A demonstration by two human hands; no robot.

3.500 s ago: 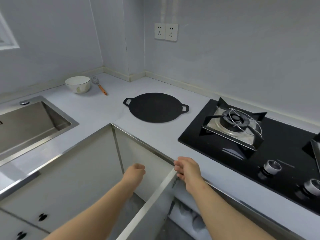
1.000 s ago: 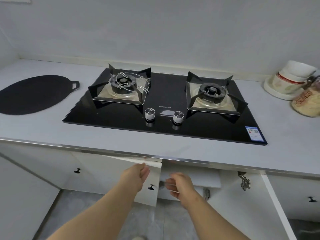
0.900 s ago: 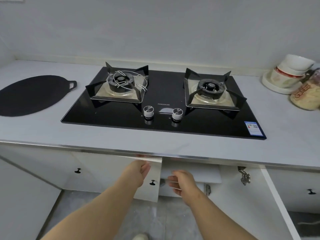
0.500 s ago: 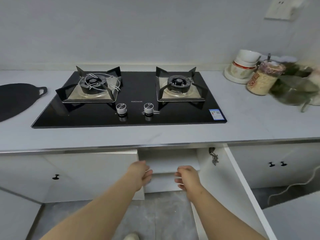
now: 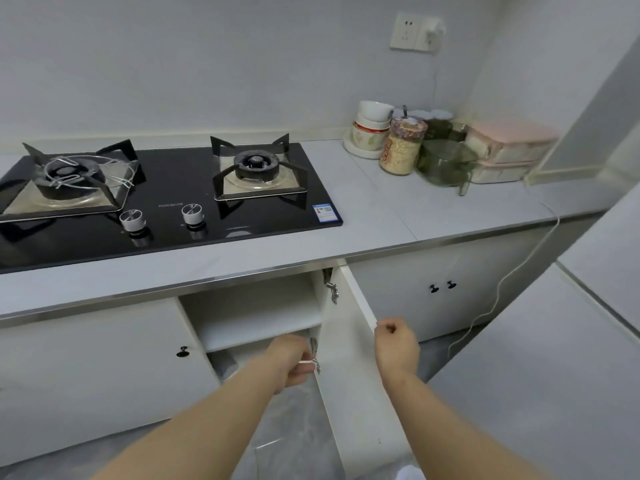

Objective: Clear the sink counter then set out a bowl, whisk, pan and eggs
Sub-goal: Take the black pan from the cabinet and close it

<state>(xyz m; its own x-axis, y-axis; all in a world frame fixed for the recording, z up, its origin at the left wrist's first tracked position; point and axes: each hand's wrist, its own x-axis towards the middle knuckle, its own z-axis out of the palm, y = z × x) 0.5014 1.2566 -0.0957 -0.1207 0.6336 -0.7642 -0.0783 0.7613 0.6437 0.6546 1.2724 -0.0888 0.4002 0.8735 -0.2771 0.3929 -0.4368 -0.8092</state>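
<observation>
Head view: we are seemingly hunting eggs, right hand (image 5: 394, 341) gripping the open cabinet door (image 5: 353, 393), left hand (image 5: 292, 358) curled near its hinge (image 5: 314, 346), grasp unclear; next, checking the shelf (image 5: 256, 317).

On my feed the right hand (image 5: 394, 344), lower centre-right, curls its fingers over the free edge of an open white cabinet door (image 5: 356, 393). The left hand (image 5: 292, 358) sits just left of it by the door's lower hinge, fingers curled, though I can't tell if it holds anything. Inside the opening I see a white shelf (image 5: 256, 317), and above it the grey counter (image 5: 398, 216) carries a black two-burner hob (image 5: 166, 188) at left and, upper right, stacked bowls (image 5: 372, 128), a jar (image 5: 400, 150), a glass jug (image 5: 446, 162) and pink boxes (image 5: 509, 147).
</observation>
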